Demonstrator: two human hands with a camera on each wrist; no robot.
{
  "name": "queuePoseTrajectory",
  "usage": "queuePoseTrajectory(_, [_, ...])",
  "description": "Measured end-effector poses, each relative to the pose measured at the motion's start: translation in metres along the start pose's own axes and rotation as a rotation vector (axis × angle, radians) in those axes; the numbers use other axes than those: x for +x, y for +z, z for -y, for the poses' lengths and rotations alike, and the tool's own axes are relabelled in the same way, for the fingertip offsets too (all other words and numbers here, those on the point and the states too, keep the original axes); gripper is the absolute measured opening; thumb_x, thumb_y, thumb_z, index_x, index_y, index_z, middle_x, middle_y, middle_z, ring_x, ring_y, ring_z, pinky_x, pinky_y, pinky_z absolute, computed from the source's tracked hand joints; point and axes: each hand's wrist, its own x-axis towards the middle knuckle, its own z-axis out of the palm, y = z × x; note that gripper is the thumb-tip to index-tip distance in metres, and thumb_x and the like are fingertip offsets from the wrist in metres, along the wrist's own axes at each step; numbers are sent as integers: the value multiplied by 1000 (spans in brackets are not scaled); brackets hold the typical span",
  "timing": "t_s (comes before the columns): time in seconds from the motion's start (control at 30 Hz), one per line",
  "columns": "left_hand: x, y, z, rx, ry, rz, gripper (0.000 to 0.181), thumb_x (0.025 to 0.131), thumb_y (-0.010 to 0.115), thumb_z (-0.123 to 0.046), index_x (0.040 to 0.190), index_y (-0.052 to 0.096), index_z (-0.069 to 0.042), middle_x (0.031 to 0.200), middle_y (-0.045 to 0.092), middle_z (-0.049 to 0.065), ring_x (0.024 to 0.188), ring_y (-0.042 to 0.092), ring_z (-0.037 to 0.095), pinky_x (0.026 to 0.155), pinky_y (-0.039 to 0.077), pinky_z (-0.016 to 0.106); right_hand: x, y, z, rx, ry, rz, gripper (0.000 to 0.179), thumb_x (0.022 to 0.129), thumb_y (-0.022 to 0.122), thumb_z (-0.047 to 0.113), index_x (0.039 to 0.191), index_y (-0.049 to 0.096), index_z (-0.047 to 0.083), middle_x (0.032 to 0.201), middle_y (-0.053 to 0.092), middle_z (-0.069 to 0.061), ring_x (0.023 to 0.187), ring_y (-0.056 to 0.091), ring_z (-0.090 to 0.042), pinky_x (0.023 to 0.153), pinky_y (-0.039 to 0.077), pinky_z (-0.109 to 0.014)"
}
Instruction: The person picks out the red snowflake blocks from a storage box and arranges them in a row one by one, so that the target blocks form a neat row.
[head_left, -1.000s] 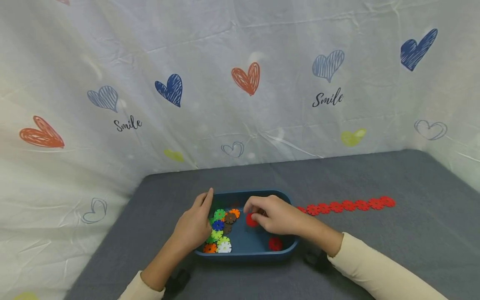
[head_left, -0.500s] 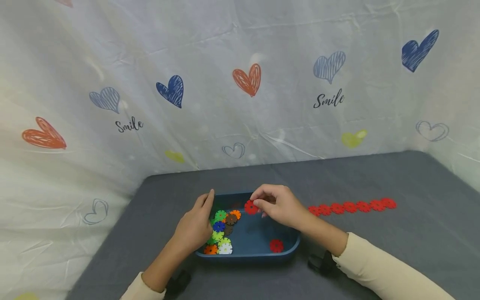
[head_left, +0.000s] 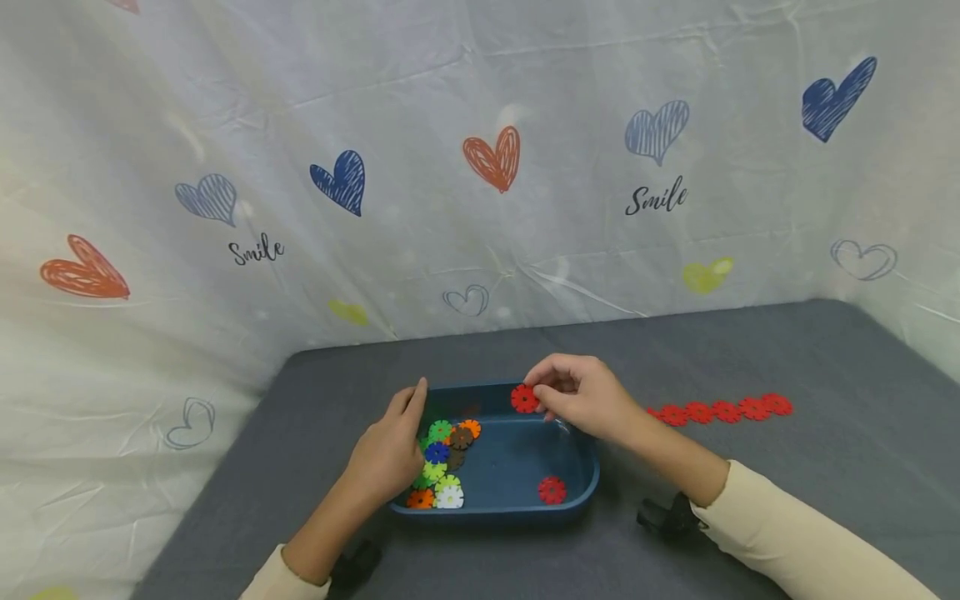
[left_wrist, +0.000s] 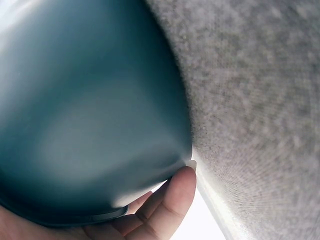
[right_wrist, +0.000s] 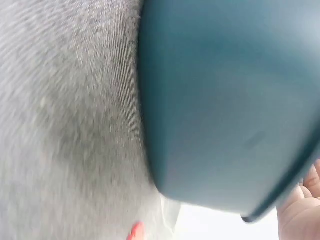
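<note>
A dark blue plastic tub [head_left: 498, 475] stands on the table, its outer wall [left_wrist: 100, 110] filling much of the left wrist view. My left hand [head_left: 385, 446] grips its left side, fingertips [left_wrist: 180, 192] bent against the outer wall. Over the tub's far right rim, my right hand [head_left: 585, 400] pinches a red snowflake disc [head_left: 523, 398] between thumb and fingers. Another red disc [head_left: 552, 490] lies at the tub's near right. Several green, orange, brown, blue and white discs [head_left: 437, 452] are heaped at its left. In the right wrist view, part of my right hand [right_wrist: 300, 215] shows beside the rim.
A row of linked red discs [head_left: 726, 411] lies on the grey cloth-covered table [head_left: 795, 492] to the right, partly hidden by the right arm. Behind the table hangs a white curtain [head_left: 420, 275] printed with hearts.
My right hand has lifted the red disc from inside the tub and carried it up and to the right, toward the far rim. The left hand has stayed in place on the tub.
</note>
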Motion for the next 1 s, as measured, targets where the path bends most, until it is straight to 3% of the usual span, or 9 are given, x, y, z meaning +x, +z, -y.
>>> queuePoseTrajectory(0.47, [0, 0, 0, 5, -1, -5, 75, 89, 51, 8, 159, 27, -3, 151, 40, 20, 41, 28, 11, 43, 26, 26, -20, -51, -4, -29, -13, -91, 14, 95, 62, -3, 107, 68, -6, 89, 69, -16, 72, 67, -31, 70, 58, -37])
queuePoseTrajectory(0.67, [0, 0, 0, 4, 0, -7, 74, 89, 50, 8, 159, 27, -3, 150, 40, 20, 41, 28, 11, 43, 26, 26, -36, -75, -6, -85, 32, -128, 15, 96, 62, 1, 109, 67, -5, 90, 67, -17, 72, 67, -31, 69, 57, -36])
queuePoseTrajectory(1.0, [-1, 0, -1, -3, -5, 3, 75, 89, 50, 8, 159, 26, -3, 151, 39, 20, 42, 27, 11, 43, 25, 26, -68, -120, -17, -212, 120, -197, 19, 98, 63, 9, 114, 67, -2, 96, 71, -6, 74, 69, -25, 68, 57, -33])
